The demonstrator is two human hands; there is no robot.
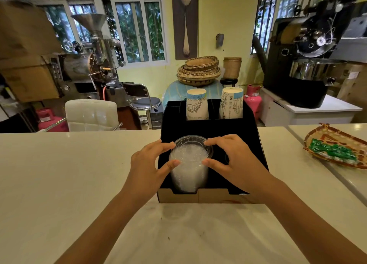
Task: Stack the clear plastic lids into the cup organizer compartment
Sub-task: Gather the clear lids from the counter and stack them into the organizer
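The stack of clear plastic lids (189, 164) stands in the front left compartment of the black cardboard cup organizer (246, 136), its top lid rising above the compartment's walls. It is clasped from both sides: the left hand (151, 164) has fingertips on the top rim and its thumb against the stack's flank, and the right hand (230, 158) mirrors it on the opposite side, so both hands are grasping the lids. Whether the bottom of the stack already rests on the compartment floor cannot be told. Judging from this, the step in hand is seating and squaring the stack; it would go best with even pressure from both sides, easing the lids straight down and releasing only once the column sits plumb. Beyond the grip, two stacks of printed paper cups (197, 104) stand in the rear compartments. Off to the right of the grip lies a woven tray (317, 136) holding green packets
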